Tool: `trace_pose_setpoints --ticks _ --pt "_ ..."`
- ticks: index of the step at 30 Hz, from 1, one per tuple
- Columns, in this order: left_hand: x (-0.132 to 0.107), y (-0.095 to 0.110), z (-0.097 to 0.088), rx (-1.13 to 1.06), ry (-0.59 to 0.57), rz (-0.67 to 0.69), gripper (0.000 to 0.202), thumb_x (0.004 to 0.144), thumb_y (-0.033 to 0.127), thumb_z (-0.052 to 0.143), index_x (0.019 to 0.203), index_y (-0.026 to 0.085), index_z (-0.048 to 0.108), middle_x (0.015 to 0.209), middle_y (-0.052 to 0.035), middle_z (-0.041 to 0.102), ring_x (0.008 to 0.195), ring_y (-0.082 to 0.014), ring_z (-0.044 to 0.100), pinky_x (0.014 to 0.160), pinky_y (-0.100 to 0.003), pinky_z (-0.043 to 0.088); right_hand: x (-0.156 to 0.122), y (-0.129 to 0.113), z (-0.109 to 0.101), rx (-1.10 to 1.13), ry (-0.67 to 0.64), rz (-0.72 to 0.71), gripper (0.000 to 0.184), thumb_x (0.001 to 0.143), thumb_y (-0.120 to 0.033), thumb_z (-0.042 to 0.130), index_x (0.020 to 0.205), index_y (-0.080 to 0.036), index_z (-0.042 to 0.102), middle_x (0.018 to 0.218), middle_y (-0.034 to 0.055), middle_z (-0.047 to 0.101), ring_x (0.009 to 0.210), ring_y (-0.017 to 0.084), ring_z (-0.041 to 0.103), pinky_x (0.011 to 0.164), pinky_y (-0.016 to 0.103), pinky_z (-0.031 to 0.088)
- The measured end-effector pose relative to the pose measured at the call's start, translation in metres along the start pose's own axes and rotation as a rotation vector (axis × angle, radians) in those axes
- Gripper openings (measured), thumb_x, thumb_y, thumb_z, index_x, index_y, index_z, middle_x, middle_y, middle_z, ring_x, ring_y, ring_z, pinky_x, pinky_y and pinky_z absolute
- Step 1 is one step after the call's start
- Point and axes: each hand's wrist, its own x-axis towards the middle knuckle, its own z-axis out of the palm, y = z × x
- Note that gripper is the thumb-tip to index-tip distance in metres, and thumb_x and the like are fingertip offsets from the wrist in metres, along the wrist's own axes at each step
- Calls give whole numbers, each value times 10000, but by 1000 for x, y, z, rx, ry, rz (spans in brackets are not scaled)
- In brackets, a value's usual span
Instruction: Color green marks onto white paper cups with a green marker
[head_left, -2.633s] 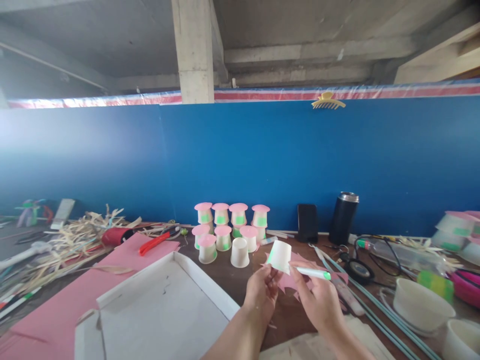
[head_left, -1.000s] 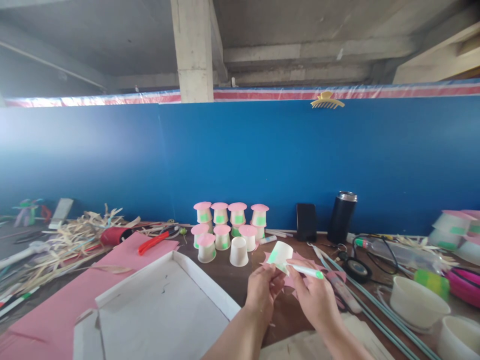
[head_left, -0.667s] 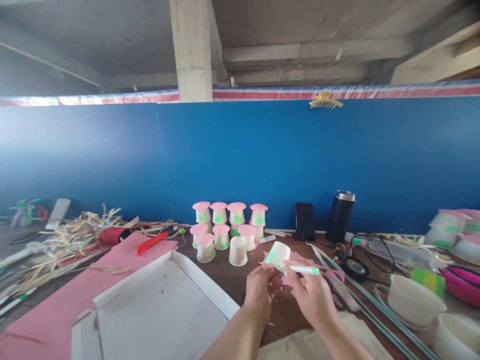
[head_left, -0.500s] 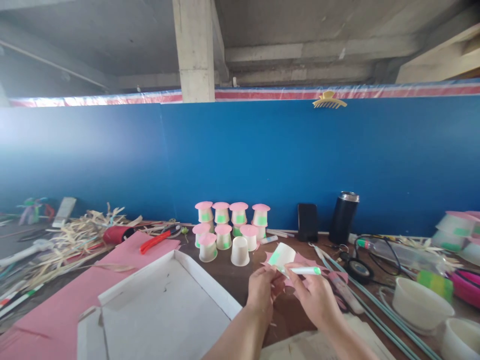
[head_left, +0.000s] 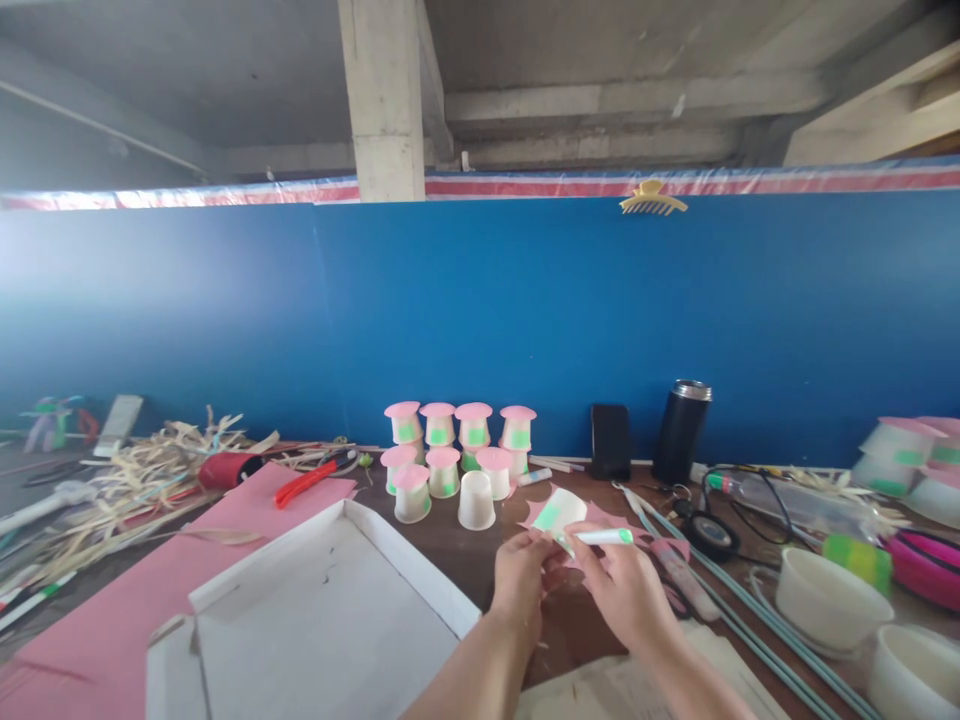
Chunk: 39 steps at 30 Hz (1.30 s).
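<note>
My left hand (head_left: 523,575) is closed on a small white paper cup (head_left: 559,512), held upside down and tilted, with a green patch on its side. My right hand (head_left: 619,590) grips a white marker with a green end (head_left: 600,537), its tip against the cup. Just beyond the hands, pink paper scraps (head_left: 600,520) lie on the brown table. Behind them stands a group of upturned cups with pink tops and green patches (head_left: 450,445), with one plain white cup (head_left: 476,500) in front.
A white cardboard tray (head_left: 315,610) lies at the near left on pink paper (head_left: 97,625). Red-handled pliers (head_left: 307,483) and straw strips (head_left: 150,480) are left. A black phone (head_left: 610,441), black flask (head_left: 681,432), white bowls (head_left: 829,598), cables and green rods sit right. A blue wall runs behind.
The green patch on the cup has appeared and grown since the earliest frame. Both hands have sunk slightly lower with the cup and marker.
</note>
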Motion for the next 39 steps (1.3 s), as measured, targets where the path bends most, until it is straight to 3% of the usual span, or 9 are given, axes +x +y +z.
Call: trace_pose_setpoints --ticks 5,10,14,19,23,39 --pt "0 0 1 57 11 -15 308 545 362 761 676 111 641 674 -72 646 658 -157 611 515 -214 453 1 1 -1 -31 75 70 365 884 -448 406 943 -182 648 874 104 706 727 205 680 597 267 526" --pt "-2 1 2 95 16 -2 256 584 333 732 666 107 644 609 -54 625 600 -137 590 513 -214 447 0 1 0 9 5 5 327 885 -428 418 937 -194 640 882 84 706 761 190 677 619 250 526" --pt "-2 0 2 94 29 3 244 587 325 738 637 110 635 581 -45 609 597 -143 594 490 -208 442 -1 1 4 -27 66 26 340 886 -428 416 949 -182 642 886 96 706 763 198 677 615 260 530" --pt "-1 1 1 -140 21 -45 136 657 196 700 703 95 621 689 -77 646 629 -119 619 478 -157 432 0 -3 0 -2 151 -21 328 877 -426 437 956 -195 656 952 84 705 879 202 663 758 278 521" --pt "0 3 2 -318 128 -104 22 723 102 614 728 88 599 744 -100 655 675 -131 648 568 -182 505 1 -9 -9 7 224 53 349 871 -446 437 939 -188 662 981 93 700 815 204 668 698 274 527" --pt "-3 11 8 -343 89 -90 28 759 92 573 741 79 589 711 -97 659 616 -119 643 556 -180 516 -1 -5 -1 -32 104 26 339 876 -434 435 953 -197 666 936 77 712 808 195 673 657 248 519"
